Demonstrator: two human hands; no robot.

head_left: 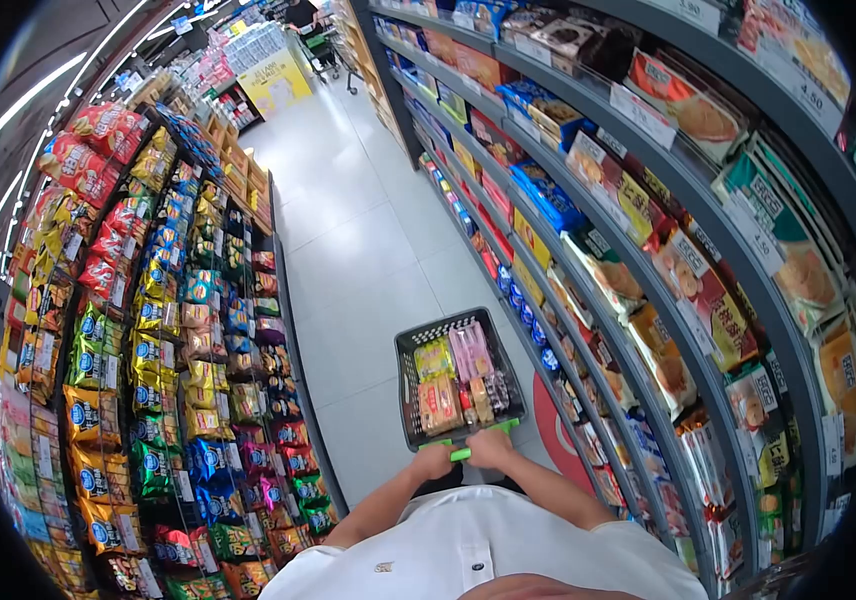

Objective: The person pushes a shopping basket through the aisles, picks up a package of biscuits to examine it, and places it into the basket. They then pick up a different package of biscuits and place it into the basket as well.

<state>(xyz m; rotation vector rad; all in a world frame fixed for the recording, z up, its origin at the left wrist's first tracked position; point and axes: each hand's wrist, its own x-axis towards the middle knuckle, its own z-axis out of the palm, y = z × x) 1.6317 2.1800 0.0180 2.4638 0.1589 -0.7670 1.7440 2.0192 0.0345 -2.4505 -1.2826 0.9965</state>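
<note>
Your left hand (432, 461) and right hand (489, 449) sit side by side at the lower centre of the frame, each with its grip closed around the green handle (461, 454). A short stretch of that handle shows between them. The dark basket (404, 402) lies just beyond your grip, above your hands in the frame, with its near edge close to your knuckles. Inside it, a yellow packet (435, 359) lies at the far left and pink packs (470, 352) at the far right; an orange-brown package (440, 404) is at the near left, closest to your left hand. Snack racks (153, 350) fill the left side, shelves (648, 260) the right.
</note>
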